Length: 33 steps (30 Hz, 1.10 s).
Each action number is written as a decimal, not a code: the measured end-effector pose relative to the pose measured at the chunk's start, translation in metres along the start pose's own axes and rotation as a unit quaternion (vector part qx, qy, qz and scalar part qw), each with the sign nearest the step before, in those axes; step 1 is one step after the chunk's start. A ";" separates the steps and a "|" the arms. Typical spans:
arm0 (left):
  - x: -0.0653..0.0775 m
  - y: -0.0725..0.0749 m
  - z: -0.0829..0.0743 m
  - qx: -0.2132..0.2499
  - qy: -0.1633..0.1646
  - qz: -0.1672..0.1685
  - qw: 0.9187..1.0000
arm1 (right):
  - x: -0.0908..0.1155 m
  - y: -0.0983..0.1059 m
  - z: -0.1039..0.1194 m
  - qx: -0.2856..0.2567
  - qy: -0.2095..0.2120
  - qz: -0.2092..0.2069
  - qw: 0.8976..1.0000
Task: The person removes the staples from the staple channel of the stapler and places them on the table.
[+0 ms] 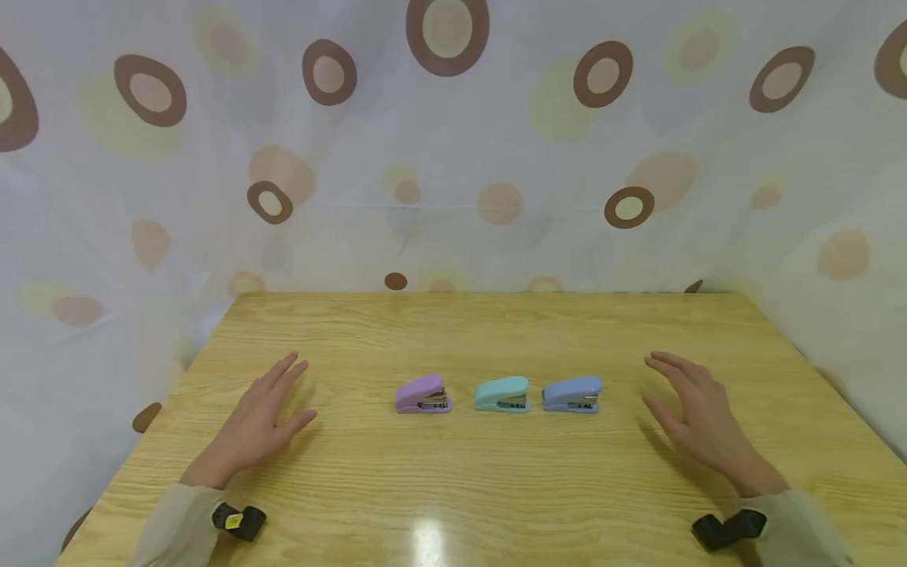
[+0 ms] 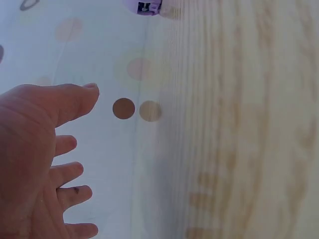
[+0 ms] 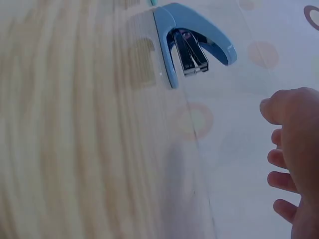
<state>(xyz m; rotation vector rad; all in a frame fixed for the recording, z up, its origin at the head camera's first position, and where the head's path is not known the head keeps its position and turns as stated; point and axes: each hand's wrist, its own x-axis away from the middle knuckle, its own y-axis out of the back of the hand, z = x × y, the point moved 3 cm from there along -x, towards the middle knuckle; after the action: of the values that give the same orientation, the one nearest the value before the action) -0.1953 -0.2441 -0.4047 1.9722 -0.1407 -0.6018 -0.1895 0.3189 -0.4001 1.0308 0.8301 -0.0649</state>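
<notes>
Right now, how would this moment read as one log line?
left hand: empty | right hand: empty | purple stapler, turquoise stapler, blue stapler: in a row on wood-grain table, untouched

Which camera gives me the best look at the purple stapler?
The head view: it shows the purple stapler whole, from the side. The left wrist view catches only part of it, cut off at the top edge; the right wrist view doesn't show it.
</notes>
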 end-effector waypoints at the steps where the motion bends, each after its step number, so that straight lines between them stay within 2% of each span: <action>1: 0.000 -0.001 -0.001 0.005 -0.005 -0.005 1.000 | -0.002 -0.001 0.001 -0.004 0.012 -0.010 1.000; 5: -0.002 -0.003 -0.005 0.028 -0.013 -0.009 0.999 | -0.008 -0.005 0.004 -0.012 0.043 -0.053 0.998; 9: -0.002 -0.006 -0.008 0.051 -0.007 0.004 0.999 | -0.014 -0.011 0.008 -0.016 0.017 -0.074 0.997; 12: -0.005 -0.009 -0.010 0.063 -0.008 0.008 0.998 | -0.018 -0.016 0.013 -0.019 0.000 -0.076 0.997; 16: -0.008 -0.012 -0.013 0.060 -0.013 0.007 0.998 | -0.024 -0.025 0.020 -0.030 0.008 -0.082 0.996; 23: -0.014 -0.017 -0.016 0.058 0.005 0.041 0.997 | -0.035 -0.037 0.034 -0.049 0.019 -0.082 0.995; 29: -0.022 -0.022 -0.019 0.059 -0.014 0.045 0.997 | -0.045 -0.045 0.043 -0.073 0.054 -0.079 0.993; 33: -0.026 -0.027 -0.021 0.076 -0.011 0.049 0.996 | -0.051 -0.055 0.048 -0.076 0.068 -0.062 0.993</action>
<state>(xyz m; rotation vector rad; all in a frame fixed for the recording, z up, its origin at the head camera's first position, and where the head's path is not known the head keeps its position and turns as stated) -0.2125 -0.2055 -0.4115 2.0916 -0.3016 -0.5625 -0.2199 0.2353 -0.3963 0.8452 1.0071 -0.0373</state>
